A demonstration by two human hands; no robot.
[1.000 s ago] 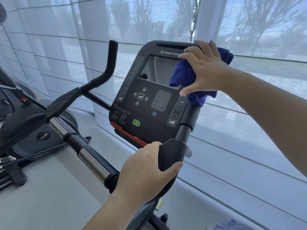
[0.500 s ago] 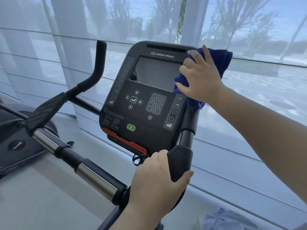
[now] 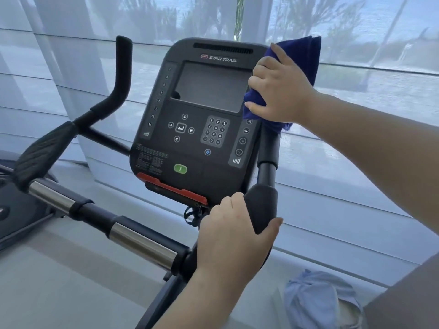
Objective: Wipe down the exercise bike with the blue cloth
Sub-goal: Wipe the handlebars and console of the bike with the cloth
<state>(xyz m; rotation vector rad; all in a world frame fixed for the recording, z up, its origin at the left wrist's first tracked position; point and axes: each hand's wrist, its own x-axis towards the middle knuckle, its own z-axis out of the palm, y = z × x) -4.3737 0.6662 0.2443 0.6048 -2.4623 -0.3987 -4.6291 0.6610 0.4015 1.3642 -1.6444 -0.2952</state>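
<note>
Blue cloth (image 3: 301,58) clenched in right grip (image 3: 282,93) against console (image 3: 202,148); left grip (image 3: 232,236) clasps handlebar (image 3: 262,205).

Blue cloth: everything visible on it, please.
Dark blue cloth, soft terry-like fabric, folded and bunched. The right hand holds it against the upper right edge of the console, beside the screen. One folded end sticks up above the hand; another hangs below it, by the right upright post.

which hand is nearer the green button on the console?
Left. The left hand grips the handlebar just below and right of the green button; the right hand holds the blue cloth higher, beside the screen.
</note>
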